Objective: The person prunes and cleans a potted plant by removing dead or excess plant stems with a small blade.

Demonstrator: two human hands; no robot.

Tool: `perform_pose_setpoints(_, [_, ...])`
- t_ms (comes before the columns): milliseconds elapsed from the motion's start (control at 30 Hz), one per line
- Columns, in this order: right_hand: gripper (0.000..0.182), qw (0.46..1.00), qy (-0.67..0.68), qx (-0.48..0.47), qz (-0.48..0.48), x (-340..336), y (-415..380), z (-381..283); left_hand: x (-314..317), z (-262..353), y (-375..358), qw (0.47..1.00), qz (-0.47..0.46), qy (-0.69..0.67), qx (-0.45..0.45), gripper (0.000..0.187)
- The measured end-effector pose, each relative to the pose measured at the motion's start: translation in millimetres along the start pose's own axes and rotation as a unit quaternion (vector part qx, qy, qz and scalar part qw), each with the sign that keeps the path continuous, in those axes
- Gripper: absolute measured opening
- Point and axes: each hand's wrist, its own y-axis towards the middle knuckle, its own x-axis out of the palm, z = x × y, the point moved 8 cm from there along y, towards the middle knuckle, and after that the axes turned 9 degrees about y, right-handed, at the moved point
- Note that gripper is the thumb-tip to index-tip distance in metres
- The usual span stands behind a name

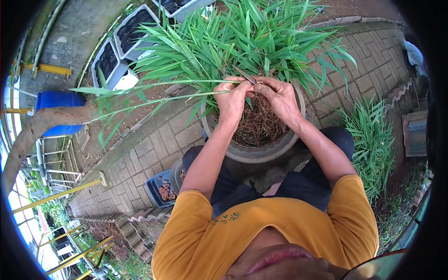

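Note:
My left hand [230,103] is closed around long green leafy stems [179,96] that stretch out to the left. Close against it, my right hand [282,99] is pinched on what looks like a small knife [244,74], its blade pointing up and left across the stem ends. Fingers hide the handle and the cut point. Both hands are above a round grey pot [261,155] between my knees. Brown tangled roots [259,125] fill the pot's near part, and a thick clump of green leafy plants [247,42] spreads at its far side.
Another leafy pile [371,144] lies on the right. A blue tray [161,189] with reddish-brown pieces stands at lower left. White planters [122,51] and a blue barrel [60,109] are farther left, near a tree trunk [51,122]. Brick paving [149,151] surrounds the pot.

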Motion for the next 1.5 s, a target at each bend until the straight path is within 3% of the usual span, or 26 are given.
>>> perform_pose_setpoints(133, [0.028, 0.993, -0.089, -0.075, 0.015, 6.4, -2.7, -9.7, -2.4, -6.4, -1.0, 0.998, -0.002, 0.058, 0.013, 0.01])
perform_pose_setpoints(233, [0.029, 0.981, -0.063, -0.179, 0.042, 11.4, -0.9, -18.7, -5.9, -0.2, -0.8, 0.997, 0.005, 0.073, 0.014, 0.009])
perform_pose_setpoints(333, [0.029, 0.989, -0.071, -0.126, 0.041, 11.3, 4.6, -8.4, -5.9, 1.3, -1.7, 0.996, -0.019, 0.085, 0.013, 0.009])
perform_pose_setpoints(467, [0.034, 0.991, 0.121, 0.048, 0.038, -7.4, 17.0, -7.0, -1.7, 13.7, -8.6, 0.996, -0.071, 0.052, -0.005, 0.012])
perform_pose_setpoints(733, [0.055, 0.984, 0.166, 0.006, -0.058, 15.5, -11.1, -51.7, -23.8, 19.1, 8.5, 0.995, -0.058, -0.063, -0.048, 0.017])
perform_pose_setpoints(1300, [0.03, 0.952, 0.287, 0.069, -0.081, 29.8, 1.8, -30.5, -16.5, 21.4, 12.4, 0.991, -0.105, -0.066, -0.04, 0.024])
perform_pose_setpoints(1500, [0.02, 0.939, 0.334, 0.075, -0.04, 26.8, 3.9, -17.5, -11.4, 23.9, 8.8, 0.989, -0.136, 0.054, -0.012, 0.019])
